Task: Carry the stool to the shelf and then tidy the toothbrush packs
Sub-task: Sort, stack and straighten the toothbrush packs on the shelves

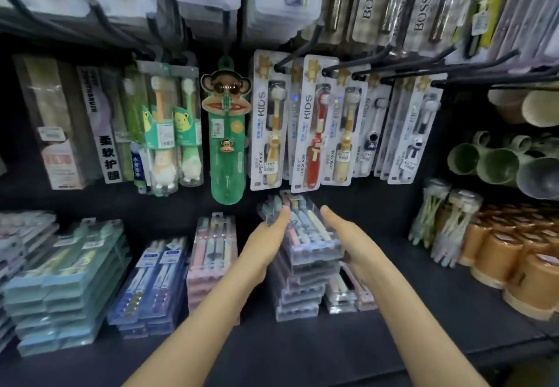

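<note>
Person's arms, seen from the head camera. The left forearm (211, 305) and the right forearm (408, 305) are bare along their whole visible length, from the lower edge of the view to the wrist. Each is slender and smooth in outline and narrows gently toward the wrist. The left hand (266, 235) and the right hand (348, 235) are likewise bare. Nail detail is too blurred to tell.
</note>
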A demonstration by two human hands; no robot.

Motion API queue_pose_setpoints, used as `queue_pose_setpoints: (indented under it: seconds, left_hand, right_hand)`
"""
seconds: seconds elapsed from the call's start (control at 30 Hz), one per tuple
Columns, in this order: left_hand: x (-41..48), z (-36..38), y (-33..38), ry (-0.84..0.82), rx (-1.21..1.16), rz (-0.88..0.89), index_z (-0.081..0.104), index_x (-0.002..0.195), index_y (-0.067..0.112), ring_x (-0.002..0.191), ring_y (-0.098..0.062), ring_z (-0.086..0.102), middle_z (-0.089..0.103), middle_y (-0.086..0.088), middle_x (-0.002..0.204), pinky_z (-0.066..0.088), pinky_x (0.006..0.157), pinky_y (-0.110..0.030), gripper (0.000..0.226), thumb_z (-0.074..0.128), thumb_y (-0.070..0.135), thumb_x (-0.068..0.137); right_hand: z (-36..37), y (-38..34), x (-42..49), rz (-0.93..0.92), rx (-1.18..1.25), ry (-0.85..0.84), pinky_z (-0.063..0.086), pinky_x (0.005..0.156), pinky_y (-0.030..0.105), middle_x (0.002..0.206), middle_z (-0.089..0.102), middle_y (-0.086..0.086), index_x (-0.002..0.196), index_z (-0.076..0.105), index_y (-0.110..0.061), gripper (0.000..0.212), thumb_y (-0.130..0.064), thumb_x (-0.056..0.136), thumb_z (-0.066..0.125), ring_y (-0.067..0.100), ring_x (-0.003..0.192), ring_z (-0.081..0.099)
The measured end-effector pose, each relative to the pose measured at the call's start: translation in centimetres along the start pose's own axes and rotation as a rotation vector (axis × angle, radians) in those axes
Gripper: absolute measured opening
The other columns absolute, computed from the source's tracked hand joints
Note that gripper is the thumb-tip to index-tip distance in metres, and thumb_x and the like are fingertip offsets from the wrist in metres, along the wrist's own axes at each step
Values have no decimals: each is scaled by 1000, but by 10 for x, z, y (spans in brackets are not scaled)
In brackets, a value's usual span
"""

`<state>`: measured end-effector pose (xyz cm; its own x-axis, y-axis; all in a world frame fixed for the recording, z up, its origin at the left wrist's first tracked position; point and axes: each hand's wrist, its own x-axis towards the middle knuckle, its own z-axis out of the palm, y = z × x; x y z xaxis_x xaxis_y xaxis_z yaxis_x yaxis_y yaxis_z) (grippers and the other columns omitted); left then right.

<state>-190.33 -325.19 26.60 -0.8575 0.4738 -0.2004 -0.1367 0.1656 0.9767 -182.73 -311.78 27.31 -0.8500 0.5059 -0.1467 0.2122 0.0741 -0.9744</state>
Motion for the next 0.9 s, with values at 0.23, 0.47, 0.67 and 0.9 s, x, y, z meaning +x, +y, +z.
queue_pose_setpoints:
  seconds: [0.23, 0.47, 0.67, 0.9]
  left_hand:
    - [22, 10, -7, -45, -233, -80, 68, 107, 4, 75, -23, 66, 72, -12, 91, 51, 85, -39, 28, 62, 23, 87]
    - [-13, 9, -2, -25, -292, -73, 68, 107, 3, 70, -24, 70, 73, -15, 93, 57, 63, -32, 25, 61, 17, 87]
    - [-93, 12, -12, -21, -425, -12, 66, 109, 1, 80, -26, 71, 73, -16, 96, 58, 59, -28, 24, 55, 12, 91]
    - [-162, 19, -58, 26, -415, 146, 56, 121, 19, 84, -22, 72, 73, -4, 99, 56, 56, -27, 36, 61, 9, 87]
  right_hand:
    - [-1, 13, 16, 5, 21, -104, 44, 90, 35, 120, 65, 0, 115, 66, -16, 40, -32, 78, 67, 21, 118, 56]
    - [-6, 16, -4, -8, 78, -170, 41, 106, 45, 122, 65, 1, 114, 68, -18, 77, -58, 49, 78, 22, 120, 56]
    - [-17, 25, -66, -111, 13, -248, 38, 69, 17, 107, 55, -17, 114, 56, -22, 36, -43, 86, 64, -5, 92, 49]
    - [-8, 54, -120, -50, 101, -374, 51, 87, 31, 117, 65, -9, 134, 43, -28, 65, -41, 78, 74, 9, 100, 64]
